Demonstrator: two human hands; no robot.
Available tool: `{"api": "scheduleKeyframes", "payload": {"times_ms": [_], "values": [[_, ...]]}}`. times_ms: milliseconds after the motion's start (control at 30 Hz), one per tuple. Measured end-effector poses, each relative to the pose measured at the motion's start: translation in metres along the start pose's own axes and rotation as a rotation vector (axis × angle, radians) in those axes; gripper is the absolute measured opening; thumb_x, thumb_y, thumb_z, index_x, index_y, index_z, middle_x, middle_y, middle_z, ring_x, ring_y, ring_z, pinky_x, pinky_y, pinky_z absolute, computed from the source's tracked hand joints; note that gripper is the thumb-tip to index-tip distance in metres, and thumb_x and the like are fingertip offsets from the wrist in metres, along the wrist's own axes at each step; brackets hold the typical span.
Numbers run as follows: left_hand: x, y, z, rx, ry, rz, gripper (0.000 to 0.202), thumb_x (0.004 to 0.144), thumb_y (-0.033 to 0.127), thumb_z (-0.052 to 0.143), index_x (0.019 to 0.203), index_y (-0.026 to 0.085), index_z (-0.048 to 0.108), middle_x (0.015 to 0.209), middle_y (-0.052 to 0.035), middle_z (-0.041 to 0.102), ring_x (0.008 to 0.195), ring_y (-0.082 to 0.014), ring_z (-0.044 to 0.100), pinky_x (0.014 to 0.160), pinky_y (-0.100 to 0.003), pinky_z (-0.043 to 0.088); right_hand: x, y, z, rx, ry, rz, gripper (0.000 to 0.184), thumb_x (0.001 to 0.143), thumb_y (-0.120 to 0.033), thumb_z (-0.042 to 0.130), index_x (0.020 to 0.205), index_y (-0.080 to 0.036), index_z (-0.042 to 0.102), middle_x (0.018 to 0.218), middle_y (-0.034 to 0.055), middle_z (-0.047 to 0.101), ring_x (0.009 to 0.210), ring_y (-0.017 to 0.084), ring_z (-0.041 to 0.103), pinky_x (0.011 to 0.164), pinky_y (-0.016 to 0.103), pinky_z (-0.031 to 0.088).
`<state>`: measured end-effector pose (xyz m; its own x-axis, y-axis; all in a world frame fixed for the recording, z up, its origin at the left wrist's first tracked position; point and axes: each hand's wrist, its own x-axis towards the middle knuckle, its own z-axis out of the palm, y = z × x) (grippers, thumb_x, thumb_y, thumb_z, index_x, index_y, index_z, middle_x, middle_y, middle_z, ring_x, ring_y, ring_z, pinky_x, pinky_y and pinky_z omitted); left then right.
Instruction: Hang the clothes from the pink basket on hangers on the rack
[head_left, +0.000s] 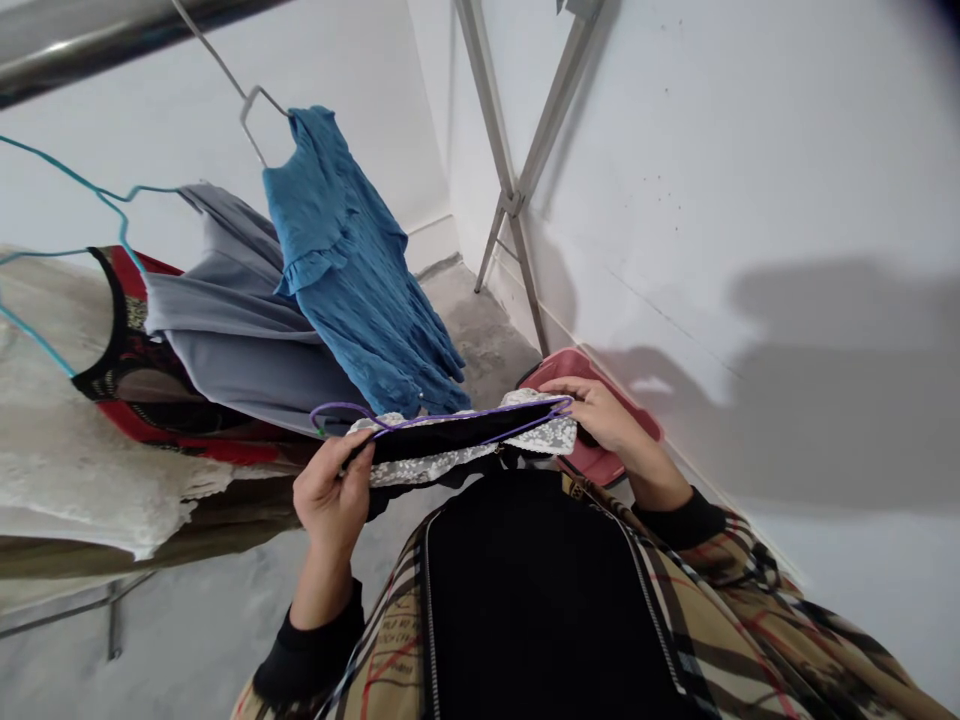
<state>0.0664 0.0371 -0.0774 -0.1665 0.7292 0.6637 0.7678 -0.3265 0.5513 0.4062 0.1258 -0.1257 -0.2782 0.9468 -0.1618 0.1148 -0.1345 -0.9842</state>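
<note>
Holding, in front of the body, a black garment with white floral lace trim (442,437) spread along a thin purple hanger (465,412). Pinching the black cloth at one end between thumb and fingers of the left hand (330,487), just below the curved hook; gripping the lace-trimmed end with the right hand (600,415), at the tip of the hanger, thumb mostly hidden from view. Judged from this pose: settling the garment on the hanger as the step in hand, with a next move calling for steady tension at both ends and the hook left free of cloth. Alongside, hanging beneath a thick shiny metal rail (112,55): a blue ruffled dress (345,260) and a smooth grey-blue garment (247,320). Beneath the right hand, near the white wall (787,150): a red plastic basin (646,420).
</note>
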Motion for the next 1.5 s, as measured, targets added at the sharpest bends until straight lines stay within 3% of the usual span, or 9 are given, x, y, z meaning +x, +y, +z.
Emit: {"api": "scheduleKeyframes", "payload": {"times_ms": [167, 333, 500, 800, 1067, 1233, 1300, 1433, 1500], "values": [[-0.003, -0.001, 0.009, 0.037, 0.053, 0.094, 0.013, 0.082, 0.016, 0.068, 0.093, 0.02, 0.074, 0.078, -0.0017, 0.072, 0.066, -0.0116, 0.067, 0.064, -0.022, 0.052, 0.005, 0.001, 0.001, -0.114, 0.182, -0.101, 0.032, 0.069, -0.015, 0.056, 0.096, -0.018, 0.073, 0.094, 0.0053, 0.073, 0.084, 0.019, 0.067, 0.078, 0.033, 0.053], [-0.01, -0.002, 0.013, 0.054, 0.025, 0.013, 0.01, 0.083, 0.021, 0.068, 0.091, 0.019, 0.075, 0.076, -0.0021, 0.072, 0.066, -0.0125, 0.067, 0.063, -0.022, 0.052, 0.01, 0.005, 0.003, -0.259, 0.348, -0.259, 0.034, 0.068, -0.013, 0.052, 0.095, -0.018, 0.072, 0.083, 0.0032, 0.069, 0.072, 0.016, 0.062, 0.07, 0.031, 0.05], [-0.012, -0.007, 0.013, 0.032, 0.089, -0.161, 0.014, 0.085, 0.024, 0.064, 0.095, 0.02, 0.074, 0.083, -0.002, 0.074, 0.075, -0.0147, 0.069, 0.072, -0.026, 0.054, 0.009, -0.002, 0.003, -0.372, 0.253, -0.324, 0.04, 0.068, -0.006, 0.049, 0.098, -0.019, 0.072, 0.092, 0.0039, 0.071, 0.083, 0.017, 0.065, 0.079, 0.032, 0.051], [-0.011, -0.01, 0.015, 0.058, 0.159, -0.081, 0.015, 0.084, 0.02, 0.065, 0.096, 0.019, 0.073, 0.086, -0.0031, 0.074, 0.077, -0.0148, 0.069, 0.076, -0.027, 0.054, 0.001, -0.018, -0.004, -0.162, -0.05, -0.095, 0.04, 0.067, -0.011, 0.052, 0.103, -0.017, 0.071, 0.098, 0.0044, 0.074, 0.089, 0.018, 0.068, 0.082, 0.03, 0.053], [-0.013, -0.02, 0.014, 0.045, 0.037, 0.004, 0.012, 0.084, 0.023, 0.067, 0.093, 0.021, 0.075, 0.079, -0.0026, 0.072, 0.069, -0.0134, 0.067, 0.067, -0.024, 0.052, 0.005, -0.013, -0.004, -0.154, 0.181, -0.137, 0.034, 0.068, -0.014, 0.054, 0.096, -0.018, 0.072, 0.092, 0.0042, 0.073, 0.081, 0.017, 0.066, 0.075, 0.031, 0.053], [-0.017, -0.02, 0.02, 0.245, -0.105, -0.01, 0.018, 0.087, 0.024, 0.065, 0.101, 0.024, 0.076, 0.075, -0.0011, 0.07, 0.064, -0.0099, 0.063, 0.06, -0.019, 0.045, 0.001, -0.015, 0.001, -0.21, 0.301, -0.22, 0.034, 0.069, -0.012, 0.052, 0.096, -0.018, 0.071, 0.091, 0.0041, 0.071, 0.082, 0.017, 0.065, 0.075, 0.03, 0.052], [-0.017, -0.019, 0.025, 0.268, -0.092, -0.052, 0.019, 0.087, 0.024, 0.065, 0.103, 0.024, 0.076, 0.077, -0.001, 0.071, 0.066, -0.01, 0.064, 0.061, -0.019, 0.045, -0.006, -0.019, 0.005, -0.282, 0.214, -0.275, 0.034, 0.072, -0.01, 0.052, 0.098, -0.019, 0.071, 0.093, 0.0045, 0.07, 0.083, 0.017, 0.064, 0.075, 0.03, 0.052], [-0.017, -0.023, 0.032, 0.068, 0.012, -0.18, 0.017, 0.087, 0.026, 0.063, 0.098, 0.02, 0.074, 0.088, -0.0035, 0.075, 0.078, -0.0147, 0.069, 0.074, -0.024, 0.052, -0.018, -0.027, 0.0, -0.405, -0.268, -0.359, 0.024, 0.082, -0.02, 0.06, 0.103, -0.023, 0.073, 0.105, 0.0057, 0.068, 0.077, 0.014, 0.063, 0.07, 0.028, 0.053], [-0.018, -0.027, 0.033, -0.015, 0.017, -0.192, 0.015, 0.086, 0.026, 0.064, 0.095, 0.019, 0.074, 0.089, -0.0037, 0.075, 0.082, -0.0162, 0.07, 0.078, -0.027, 0.053, -0.019, -0.031, -0.007, -0.428, -0.18, -0.407, 0.022, 0.086, -0.029, 0.062, 0.105, -0.024, 0.072, 0.105, 0.0062, 0.067, 0.076, 0.014, 0.062, 0.068, 0.028, 0.053]]}}
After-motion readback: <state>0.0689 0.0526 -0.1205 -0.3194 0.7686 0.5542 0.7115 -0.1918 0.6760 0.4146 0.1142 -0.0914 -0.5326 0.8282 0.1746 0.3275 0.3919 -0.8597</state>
